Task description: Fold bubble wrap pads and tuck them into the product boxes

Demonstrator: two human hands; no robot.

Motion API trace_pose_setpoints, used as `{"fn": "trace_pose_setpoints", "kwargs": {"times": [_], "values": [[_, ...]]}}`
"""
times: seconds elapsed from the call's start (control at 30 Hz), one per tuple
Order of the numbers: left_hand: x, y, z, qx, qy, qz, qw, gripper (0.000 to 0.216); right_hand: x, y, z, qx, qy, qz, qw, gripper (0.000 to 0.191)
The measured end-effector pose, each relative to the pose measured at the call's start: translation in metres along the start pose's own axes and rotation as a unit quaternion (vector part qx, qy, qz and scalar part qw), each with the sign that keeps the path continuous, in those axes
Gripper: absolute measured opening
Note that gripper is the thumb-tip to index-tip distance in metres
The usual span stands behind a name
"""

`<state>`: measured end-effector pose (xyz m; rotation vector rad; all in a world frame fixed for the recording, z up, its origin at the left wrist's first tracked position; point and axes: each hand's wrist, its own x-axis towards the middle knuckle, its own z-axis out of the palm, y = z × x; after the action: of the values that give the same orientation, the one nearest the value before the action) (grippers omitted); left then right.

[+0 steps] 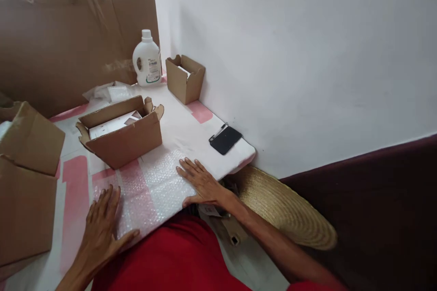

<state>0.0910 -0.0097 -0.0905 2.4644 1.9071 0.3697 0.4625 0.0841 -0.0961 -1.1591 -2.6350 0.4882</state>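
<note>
Red cloth (170, 257) lies nearest, over my body. At left stands a brown box (29, 209); then my left hand (104, 223), spread and released, touches bubble wrap (160, 186), which lies flat on the table (180, 122); my right hand (202, 185), equally released, touches its right side.

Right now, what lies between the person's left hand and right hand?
In the head view, a flat sheet of clear bubble wrap lies on the table between left hand and right hand, pink patches showing through it.
</note>
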Motion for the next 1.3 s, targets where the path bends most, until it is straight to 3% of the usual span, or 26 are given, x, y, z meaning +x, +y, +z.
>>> {"fn": "trace_pose_setpoints", "kwargs": {"times": [0.1, 0.3, 0.53, 0.7, 0.83, 1.0, 1.13, 1.3], "values": [[-0.021, -0.021, -0.007, 0.025, -0.040, 0.105, 0.993, 0.116, -0.021, 0.010, -0.006, -0.012, -0.027, -0.049, 0.998, 0.109], [-0.052, -0.036, -0.018, -0.005, -0.034, 0.128, 0.991, 0.083, -0.038, 0.018, -0.005, -0.052, -0.049, -0.097, 0.993, 0.078], [-0.070, -0.029, -0.033, -0.212, -0.005, 0.008, 0.977, 0.062, -0.049, 0.012, 0.004, 0.052, 0.048, -0.077, 0.995, 0.041], [-0.071, -0.039, -0.033, -0.286, -0.001, -0.070, 0.956, 0.042, -0.053, 0.005, 0.018, 0.140, 0.150, -0.006, 0.979, 0.036], [-0.062, -0.038, -0.031, -0.288, 0.046, -0.104, 0.951, 0.030, -0.045, -0.010, 0.028, 0.187, 0.243, 0.069, 0.949, 0.035], [-0.047, -0.012, -0.031, -0.235, 0.122, -0.225, 0.938, 0.032, -0.018, -0.034, 0.035, 0.136, 0.325, 0.216, 0.911, 0.031], [-0.037, 0.005, -0.030, -0.191, 0.146, -0.245, 0.939, 0.036, -0.005, -0.044, 0.037, 0.090, 0.339, 0.246, 0.904, 0.030], [-0.033, 0.009, -0.024, -0.139, 0.169, -0.253, 0.942, 0.033, 0.000, -0.045, 0.037, 0.035, 0.327, 0.263, 0.907, 0.027]]}}
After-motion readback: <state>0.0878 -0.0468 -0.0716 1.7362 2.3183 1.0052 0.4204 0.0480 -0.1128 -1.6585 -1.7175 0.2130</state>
